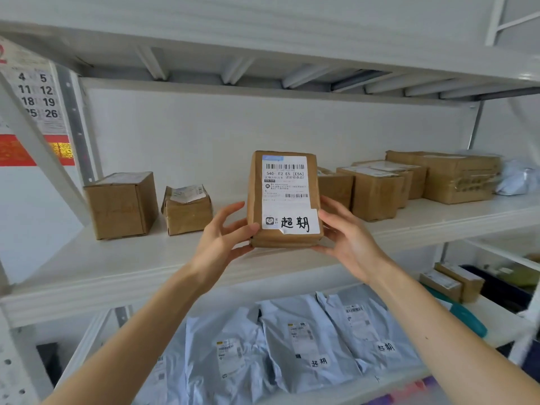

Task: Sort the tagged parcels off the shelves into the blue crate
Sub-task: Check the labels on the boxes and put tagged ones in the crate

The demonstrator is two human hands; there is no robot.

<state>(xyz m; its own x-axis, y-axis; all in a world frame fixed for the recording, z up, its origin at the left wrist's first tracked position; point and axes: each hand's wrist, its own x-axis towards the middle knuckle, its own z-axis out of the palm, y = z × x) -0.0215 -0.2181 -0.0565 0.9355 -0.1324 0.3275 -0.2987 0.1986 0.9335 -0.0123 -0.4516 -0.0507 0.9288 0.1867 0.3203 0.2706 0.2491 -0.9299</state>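
Note:
A brown cardboard parcel (285, 200) with a shipping label and a white handwritten tag stands upright, label toward me, in front of the middle shelf (117, 276). My left hand (225, 238) grips its lower left edge with thumb on the front. My right hand (346, 238) grips its lower right edge and bottom. Below, on the lower shelf, lie several grey mailer bags (304, 343); two of them show white handwritten tags. The blue crate is out of view.
Brown boxes sit on the middle shelf: two at the left (122, 204) (187, 209), several at the right (377, 191), and a pale bag (520, 176) at the far right. Small boxes (451, 282) lie lower right. A calendar (35, 95) hangs at left.

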